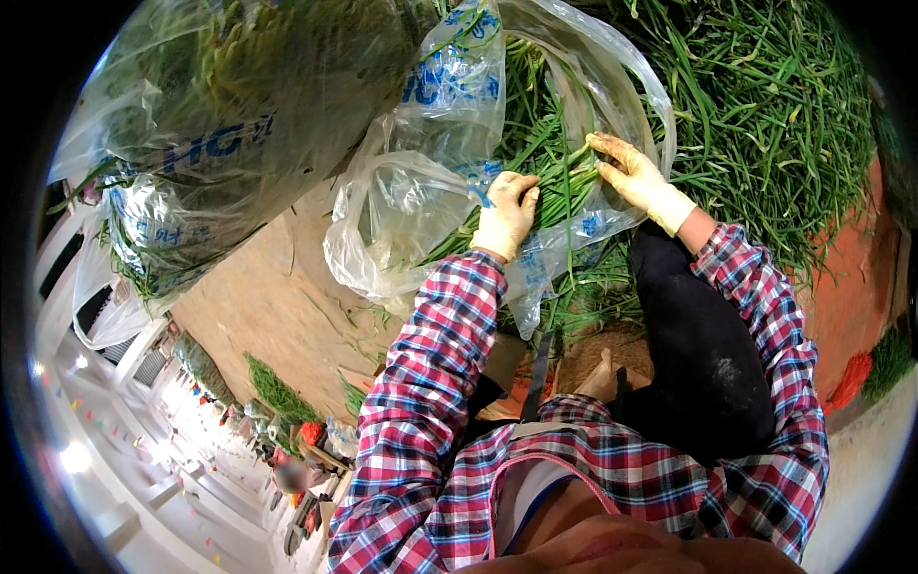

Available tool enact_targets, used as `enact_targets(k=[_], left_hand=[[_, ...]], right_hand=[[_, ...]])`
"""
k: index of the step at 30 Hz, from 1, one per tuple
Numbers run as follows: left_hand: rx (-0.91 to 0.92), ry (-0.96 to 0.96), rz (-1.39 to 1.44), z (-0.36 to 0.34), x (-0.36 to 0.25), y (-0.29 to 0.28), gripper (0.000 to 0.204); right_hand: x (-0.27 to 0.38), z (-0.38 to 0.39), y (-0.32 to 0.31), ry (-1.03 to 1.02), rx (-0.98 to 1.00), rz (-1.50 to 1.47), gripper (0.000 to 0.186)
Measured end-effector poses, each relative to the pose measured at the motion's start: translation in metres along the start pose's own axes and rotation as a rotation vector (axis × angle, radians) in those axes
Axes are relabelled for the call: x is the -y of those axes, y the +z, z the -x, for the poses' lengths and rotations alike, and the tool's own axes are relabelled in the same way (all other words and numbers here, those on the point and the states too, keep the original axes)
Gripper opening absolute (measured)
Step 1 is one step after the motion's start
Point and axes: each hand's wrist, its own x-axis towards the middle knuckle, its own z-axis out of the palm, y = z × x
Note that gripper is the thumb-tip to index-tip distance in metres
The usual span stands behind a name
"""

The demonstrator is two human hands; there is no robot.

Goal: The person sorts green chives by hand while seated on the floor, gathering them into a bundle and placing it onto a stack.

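Note:
Long thin green stalks (559, 196) with pale ends lie in a bundle in the mouth of a clear plastic bag (449, 105) printed in blue. My left hand (507, 212), in a pale yellow glove, curls over the left side of the bundle, its thumb toward the stalks. A small blue strip (481, 197) shows beside its fingers; what it is I cannot make out. My right hand (636, 177), gloved alike with soiled fingertips, holds the pale stalk ends between thumb and fingers. The bag's clear rim (666, 105) loops up behind it.
A big filled clear bag (258, 124) stands at the far left. Loose green stalks (755, 124) are heaped at the far right. Tan floor (277, 263) with scattered bits lies to the left, and an orange-red surface (846, 277) to the right. My bent knee (703, 325) is close below my right hand.

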Motion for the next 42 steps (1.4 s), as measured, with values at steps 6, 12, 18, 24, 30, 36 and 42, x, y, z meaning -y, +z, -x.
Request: enact_targets(k=[6, 12, 18, 24, 30, 36, 42], left_hand=[[-0.017, -0.045, -0.032, -0.002, -0.012, 0.002, 0.014], [0.008, -0.095, 0.181, -0.005, -0.037, -0.014, 0.019], [0.023, -0.306, 0.36, -0.011, 0.004, -0.048, 0.023], [0.196, -0.103, -0.286, -0.014, -0.001, -0.021, 0.023], [0.115, 0.078, -0.229, -0.016, -0.027, 0.013, 0.052], [0.064, 0.081, -0.857, -0.008, -0.043, 0.062, 0.079], [0.271, -0.143, -0.393, -0.022, -0.04, 0.029, 0.078]], right_hand=[[0.024, -0.009, 0.005, 0.263, -0.077, -0.378, 0.036], [0.038, -0.01, -0.02, 0.119, -0.125, -0.4, 0.012], [0.126, 0.001, -0.145, -0.483, -0.311, -1.037, 0.019], [0.111, 0.012, -0.176, -0.487, -0.032, -1.362, 0.077], [0.096, 0.005, -0.103, -0.179, -0.219, -0.777, 0.058], [0.086, -0.003, -0.087, -0.148, -0.103, -0.769, 0.058], [0.083, 0.006, -0.082, -0.16, -0.145, -0.721, 0.058]])
